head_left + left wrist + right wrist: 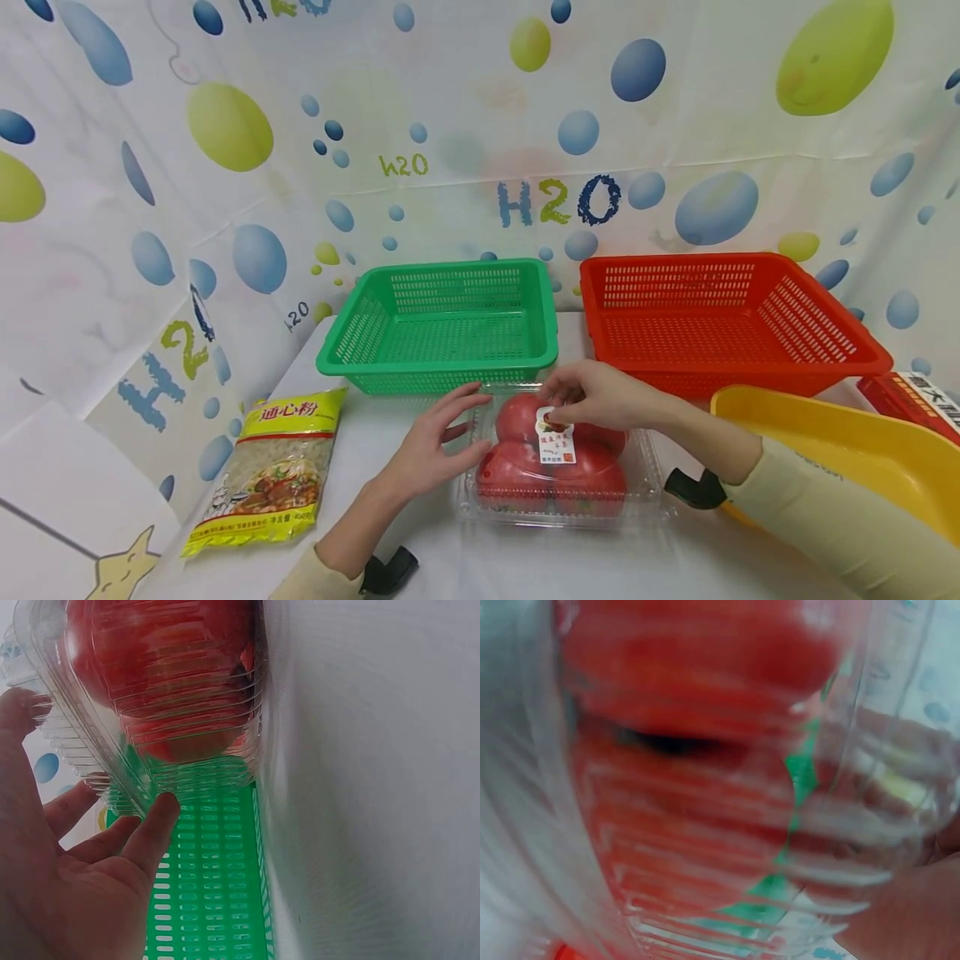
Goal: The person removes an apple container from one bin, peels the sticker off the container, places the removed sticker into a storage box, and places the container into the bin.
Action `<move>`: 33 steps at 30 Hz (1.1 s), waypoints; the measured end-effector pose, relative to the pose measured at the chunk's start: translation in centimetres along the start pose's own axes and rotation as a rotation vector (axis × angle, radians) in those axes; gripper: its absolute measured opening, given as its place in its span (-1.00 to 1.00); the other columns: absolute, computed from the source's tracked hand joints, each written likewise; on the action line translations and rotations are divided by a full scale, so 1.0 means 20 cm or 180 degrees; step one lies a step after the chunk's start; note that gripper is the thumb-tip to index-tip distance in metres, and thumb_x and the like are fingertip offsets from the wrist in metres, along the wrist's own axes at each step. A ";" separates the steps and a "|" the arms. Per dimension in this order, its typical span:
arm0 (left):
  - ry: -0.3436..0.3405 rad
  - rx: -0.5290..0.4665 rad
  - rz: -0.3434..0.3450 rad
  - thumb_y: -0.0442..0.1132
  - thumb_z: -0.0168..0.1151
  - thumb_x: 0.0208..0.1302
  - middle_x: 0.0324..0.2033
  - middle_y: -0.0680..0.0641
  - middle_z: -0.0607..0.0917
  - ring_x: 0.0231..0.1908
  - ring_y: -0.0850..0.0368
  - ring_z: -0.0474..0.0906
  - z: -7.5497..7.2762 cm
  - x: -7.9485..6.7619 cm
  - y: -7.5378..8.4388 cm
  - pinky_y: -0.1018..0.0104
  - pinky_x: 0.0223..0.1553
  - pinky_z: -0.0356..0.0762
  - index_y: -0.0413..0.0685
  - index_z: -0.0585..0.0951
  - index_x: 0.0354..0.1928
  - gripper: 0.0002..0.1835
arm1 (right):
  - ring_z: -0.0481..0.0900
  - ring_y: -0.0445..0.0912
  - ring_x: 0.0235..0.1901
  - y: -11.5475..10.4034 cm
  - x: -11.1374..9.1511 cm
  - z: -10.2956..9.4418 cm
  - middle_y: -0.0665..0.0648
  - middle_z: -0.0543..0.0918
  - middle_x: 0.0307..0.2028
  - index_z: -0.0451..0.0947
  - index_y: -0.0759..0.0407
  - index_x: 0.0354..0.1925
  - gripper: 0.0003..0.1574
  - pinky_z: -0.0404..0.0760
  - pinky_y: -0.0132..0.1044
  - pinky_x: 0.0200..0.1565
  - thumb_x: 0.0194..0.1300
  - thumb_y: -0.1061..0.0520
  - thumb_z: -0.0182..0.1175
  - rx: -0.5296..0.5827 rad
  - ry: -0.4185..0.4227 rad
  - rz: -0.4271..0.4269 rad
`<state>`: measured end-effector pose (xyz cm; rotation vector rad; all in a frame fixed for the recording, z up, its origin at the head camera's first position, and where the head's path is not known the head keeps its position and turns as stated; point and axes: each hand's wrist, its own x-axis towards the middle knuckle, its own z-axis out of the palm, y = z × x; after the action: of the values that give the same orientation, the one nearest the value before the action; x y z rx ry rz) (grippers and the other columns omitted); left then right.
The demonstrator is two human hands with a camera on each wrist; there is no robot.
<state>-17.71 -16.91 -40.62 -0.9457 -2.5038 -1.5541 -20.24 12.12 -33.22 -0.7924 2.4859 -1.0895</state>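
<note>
A clear plastic clamshell box (637,483) of large red tomatoes (517,475) lies on the white table, a white label (556,446) on its lid. At its left edge is my left hand (427,446), fingers spread and fairly straight; in the left wrist view, the fingertips (166,806) touch the ribbed rim. My right hand (600,396) reaches over the lid from the right. Its fingers bend, thumb and fingertips right at the label's top; I cannot tell whether they pinch it. The right wrist view is blurred, with tomatoes (690,832) filling much of it.
Behind the box stand a green basket (435,371) and, to its right, a red basket (720,371). A yellow tray (825,412) is at right, a red packet (911,404) beyond it. On the left lies a yellow bag of pasta (273,467). A printed curtain hangs behind.
</note>
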 end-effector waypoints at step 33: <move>0.0012 0.0046 0.0090 -0.27 0.38 0.27 0.42 -0.27 0.33 0.38 -0.20 0.29 0.00 0.01 0.00 0.06 0.11 0.58 -0.21 0.52 0.31 -0.44 | 0.61 0.02 -0.11 -0.01 -0.10 -0.15 0.05 0.72 -0.20 0.69 0.12 -0.01 -0.73 0.68 -0.09 -0.04 0.37 0.06 0.33 0.0411 0.0201 0.0102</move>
<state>-17.81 -16.84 -40.60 -0.9709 -2.4844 -1.5263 -19.98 14.88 -31.02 -0.6888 2.4409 -1.2677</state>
